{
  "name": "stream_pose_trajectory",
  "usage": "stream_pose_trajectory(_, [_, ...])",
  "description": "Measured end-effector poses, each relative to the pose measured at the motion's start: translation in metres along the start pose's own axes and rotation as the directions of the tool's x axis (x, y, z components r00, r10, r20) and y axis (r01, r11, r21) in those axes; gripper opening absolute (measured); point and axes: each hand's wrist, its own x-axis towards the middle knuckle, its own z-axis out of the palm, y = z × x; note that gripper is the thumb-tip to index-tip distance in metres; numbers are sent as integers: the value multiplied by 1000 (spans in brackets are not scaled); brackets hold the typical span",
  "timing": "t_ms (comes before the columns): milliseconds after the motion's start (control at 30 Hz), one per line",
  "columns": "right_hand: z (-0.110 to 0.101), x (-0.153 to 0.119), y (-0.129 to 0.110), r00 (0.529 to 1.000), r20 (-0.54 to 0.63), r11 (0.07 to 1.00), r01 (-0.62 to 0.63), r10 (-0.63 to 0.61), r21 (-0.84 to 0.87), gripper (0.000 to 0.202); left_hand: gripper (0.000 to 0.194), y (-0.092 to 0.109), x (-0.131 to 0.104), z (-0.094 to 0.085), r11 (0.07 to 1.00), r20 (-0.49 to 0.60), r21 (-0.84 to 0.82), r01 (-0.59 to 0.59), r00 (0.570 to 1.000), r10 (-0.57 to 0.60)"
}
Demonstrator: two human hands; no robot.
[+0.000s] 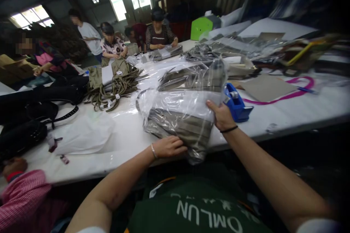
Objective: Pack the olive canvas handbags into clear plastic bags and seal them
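A clear plastic bag with folded olive-brown fabric pieces and a white paper band inside lies at the table's near edge. My right hand, with a black band on its wrist, grips the bag's right side, thumb on top. My left hand, wearing a bracelet, rests on the bag's lower front edge with its fingers bent over the plastic; what lies under those fingertips is hidden. Just right of my right hand stands a blue tape dispenser.
Olive strapped fabric bundles lie left of the bag, black goods farther left, near a white bag. More plastic-wrapped bundles and a grey card lie right. A co-worker's pink checked sleeve is close at left; other people work across the table.
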Motion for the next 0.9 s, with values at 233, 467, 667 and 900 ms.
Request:
stream_pose_trajectory(233, [80, -100, 107, 925, 103, 924, -374, 365, 82, 42, 49, -58, -195, -43, 863, 37, 24, 505, 862, -506])
stream_pose_trajectory(467, [100, -200, 104, 181, 795, 656, -682, 579, -323, 44, 41, -58, -210, -71, 595, -233, 22, 803, 583, -778])
stream_pose_trajectory(667, [13, -110, 32, 913, 365, 982, -189, 183, -19, 45, 36, -26, -38, -11, 790, -139, -219, 573, 783, -606])
stream_pose_trajectory(900, [-24, -69, 56, 860, 503, 893, 160, 83, -420, 37, 53, -6, 31, 31, 814, -78, -6, 581, 811, -580])
